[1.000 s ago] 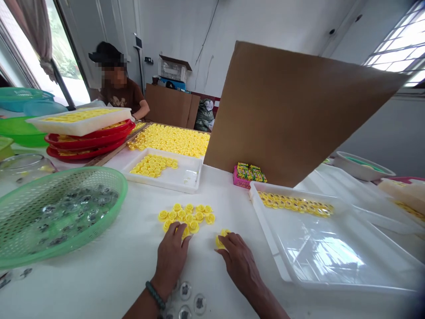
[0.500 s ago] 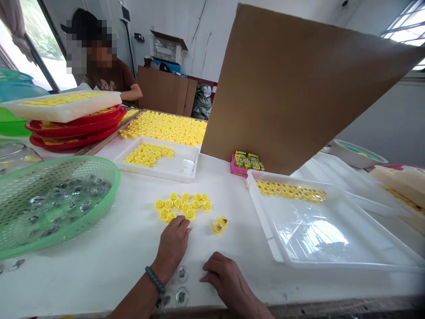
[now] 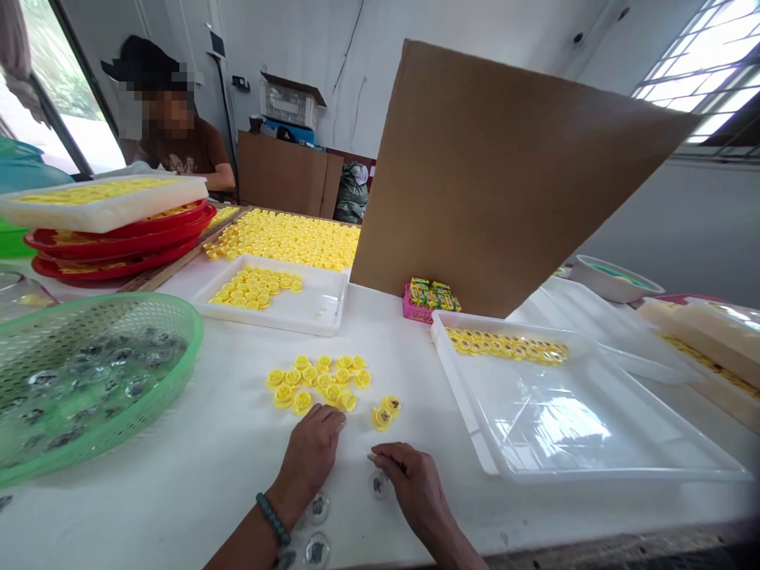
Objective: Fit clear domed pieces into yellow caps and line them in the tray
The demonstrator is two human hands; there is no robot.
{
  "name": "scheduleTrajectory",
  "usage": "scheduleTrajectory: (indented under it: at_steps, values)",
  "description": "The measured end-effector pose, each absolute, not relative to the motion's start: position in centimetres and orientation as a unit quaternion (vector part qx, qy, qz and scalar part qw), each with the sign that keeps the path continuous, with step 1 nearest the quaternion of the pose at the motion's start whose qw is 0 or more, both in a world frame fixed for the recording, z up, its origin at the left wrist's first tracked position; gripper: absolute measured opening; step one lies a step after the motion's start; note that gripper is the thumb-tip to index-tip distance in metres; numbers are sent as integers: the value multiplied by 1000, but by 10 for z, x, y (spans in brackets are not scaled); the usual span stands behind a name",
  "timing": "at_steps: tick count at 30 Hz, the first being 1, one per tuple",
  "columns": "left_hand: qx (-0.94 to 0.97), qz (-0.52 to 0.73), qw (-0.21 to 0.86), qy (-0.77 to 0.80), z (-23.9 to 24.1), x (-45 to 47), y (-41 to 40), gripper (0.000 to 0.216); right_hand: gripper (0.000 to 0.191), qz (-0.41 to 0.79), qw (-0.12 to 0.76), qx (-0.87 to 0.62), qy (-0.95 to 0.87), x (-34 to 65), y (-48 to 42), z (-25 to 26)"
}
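At the lower centre of the frame, on a smooth white tabletop [image 3: 237, 451], the person's left hand [image 3: 313, 445] lies palm down with fingers bent, tips at the near edge of a loose cluster of bright yellow, rose-shaped, layered pieces [image 3: 309, 377]; whether it grips one cannot be told, as the undersides of the fingers are hidden; a beaded dark green bracelet [image 3: 273, 518] circles that wrist.

Right of it, the right hand [image 3: 412, 481] has thumb and forefinger drawn close together; whether anything sits between the tips cannot be told; just beside them shows a round, transparent disc with a dark mark [image 3: 378, 484]; similar clear, glossy discs [image 3: 317, 549] lie below the left wrist, at the bottom edge of the frame.

Above the right hand, two yellow rosettes with dark-marked centres [image 3: 385, 413] sit touching, apart from the cluster.

At right, a shallow, rectangular white tray [image 3: 534, 419], its floor reflecting light, bears rows of yellow pieces with dark centres [image 3: 504, 346] along its far side; at left, an oval, perforated green plastic basket [image 3: 193, 336] contains a heap of clear, shiny pieces [image 3: 122, 356]; at upper right of centre stands a flat brown cardboard sheet [image 3: 504, 182].
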State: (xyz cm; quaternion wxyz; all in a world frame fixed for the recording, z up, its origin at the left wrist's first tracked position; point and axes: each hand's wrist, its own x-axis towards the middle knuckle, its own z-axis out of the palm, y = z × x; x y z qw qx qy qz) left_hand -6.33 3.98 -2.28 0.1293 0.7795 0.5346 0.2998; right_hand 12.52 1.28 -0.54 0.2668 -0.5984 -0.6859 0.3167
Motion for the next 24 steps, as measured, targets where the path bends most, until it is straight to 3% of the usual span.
scheduleTrajectory:
  at_steps: [6, 13, 17, 20, 24]
  values:
    - [733, 363, 146, 556, -25, -71, 46, 26, 17, 238, 209, -591, -742, 126, 19, -1]
    - [640, 410, 160, 630, -19, -80, 49, 24, 14, 111, 256, -533, -799, 105, 66, 17]
    - [618, 424, 162, 642, -19, -87, 49, 22, 25, 96, 213, -484, -843, 89, 93, 15]
    - [624, 416, 162, 641, -19, -86, 45, 20, 12, 93, 175, -463, -864, 85, 96, 10]
    - [678, 369, 161, 614, -19, -71, 42, 22, 16, 89, 166, -475, -859, 90, 86, 6]
